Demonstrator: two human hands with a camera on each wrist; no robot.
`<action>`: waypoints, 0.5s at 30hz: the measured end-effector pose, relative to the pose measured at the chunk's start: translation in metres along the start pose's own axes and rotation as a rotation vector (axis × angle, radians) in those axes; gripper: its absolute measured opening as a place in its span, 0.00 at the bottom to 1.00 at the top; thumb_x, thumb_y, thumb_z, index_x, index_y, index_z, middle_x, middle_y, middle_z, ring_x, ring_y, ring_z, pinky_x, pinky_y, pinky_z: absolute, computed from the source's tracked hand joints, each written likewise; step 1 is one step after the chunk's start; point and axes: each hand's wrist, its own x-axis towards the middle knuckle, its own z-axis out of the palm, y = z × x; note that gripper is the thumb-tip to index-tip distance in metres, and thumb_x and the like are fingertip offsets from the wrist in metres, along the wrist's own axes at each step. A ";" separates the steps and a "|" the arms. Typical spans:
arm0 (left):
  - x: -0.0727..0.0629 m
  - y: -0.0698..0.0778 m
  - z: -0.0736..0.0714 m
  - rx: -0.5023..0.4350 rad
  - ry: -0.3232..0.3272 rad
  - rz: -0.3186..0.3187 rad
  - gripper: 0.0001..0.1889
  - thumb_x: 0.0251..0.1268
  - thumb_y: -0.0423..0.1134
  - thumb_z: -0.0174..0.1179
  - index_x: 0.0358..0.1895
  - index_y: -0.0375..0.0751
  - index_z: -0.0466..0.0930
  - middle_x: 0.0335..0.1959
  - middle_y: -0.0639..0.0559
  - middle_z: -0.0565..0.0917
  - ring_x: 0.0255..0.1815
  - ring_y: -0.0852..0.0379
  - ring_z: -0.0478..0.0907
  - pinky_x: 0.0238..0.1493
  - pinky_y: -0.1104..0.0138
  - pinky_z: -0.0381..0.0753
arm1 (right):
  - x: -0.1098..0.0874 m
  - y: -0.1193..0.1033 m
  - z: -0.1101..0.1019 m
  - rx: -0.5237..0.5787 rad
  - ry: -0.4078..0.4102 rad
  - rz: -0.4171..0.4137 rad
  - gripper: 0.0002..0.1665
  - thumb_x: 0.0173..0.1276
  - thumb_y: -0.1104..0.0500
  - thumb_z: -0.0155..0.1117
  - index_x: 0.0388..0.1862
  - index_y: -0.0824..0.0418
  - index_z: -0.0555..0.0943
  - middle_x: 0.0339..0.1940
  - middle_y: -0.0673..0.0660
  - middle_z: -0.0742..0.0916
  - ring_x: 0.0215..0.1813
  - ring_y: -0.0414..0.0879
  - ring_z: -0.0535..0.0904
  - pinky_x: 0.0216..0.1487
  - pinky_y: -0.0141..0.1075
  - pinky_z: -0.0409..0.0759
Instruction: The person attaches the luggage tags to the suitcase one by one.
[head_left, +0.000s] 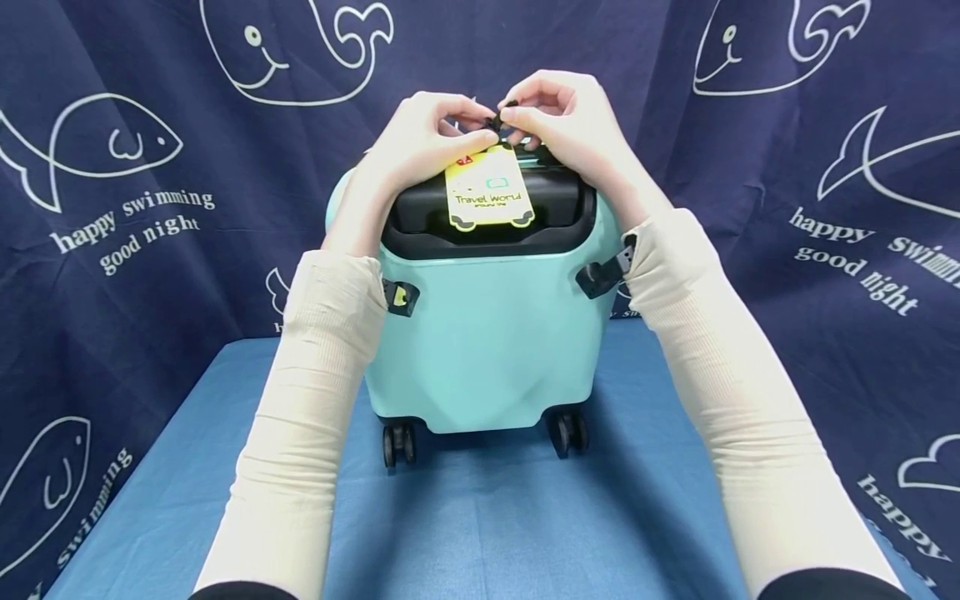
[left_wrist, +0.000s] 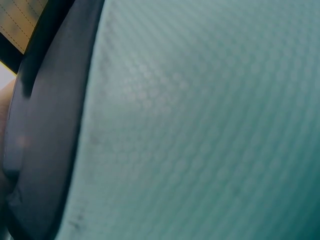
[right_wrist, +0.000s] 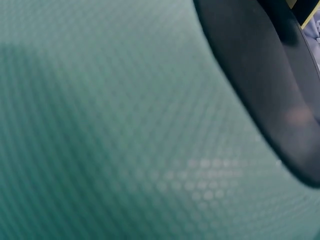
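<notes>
A mint-green suitcase (head_left: 487,333) stands upright on its wheels in the head view. From its top hangs a yellow luggage tag (head_left: 491,187) printed "Travel World", in front of the black handle recess. My left hand (head_left: 431,137) pinches the tag's black strap (head_left: 495,123) from the left, its thumb close above the tag. On the right side, my right hand (head_left: 566,117) pinches the same strap between thumb and fingers. Both wrist views are filled by the suitcase's textured green shell (left_wrist: 200,125) and black trim (right_wrist: 265,90); neither shows the fingers at work.
Under the suitcase lies a blue cloth-covered surface (head_left: 465,525). A dark blue curtain (head_left: 247,175) with white fish and whale drawings rises close behind and at both sides. Black caster wheels (head_left: 568,432) touch the cloth.
</notes>
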 end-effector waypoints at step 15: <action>0.001 0.000 0.001 -0.002 -0.006 -0.011 0.21 0.61 0.52 0.58 0.57 0.53 0.78 0.49 0.55 0.82 0.44 0.60 0.79 0.46 0.74 0.70 | 0.000 0.001 -0.001 0.041 0.002 0.007 0.05 0.62 0.60 0.65 0.35 0.61 0.81 0.28 0.52 0.86 0.28 0.41 0.81 0.31 0.28 0.78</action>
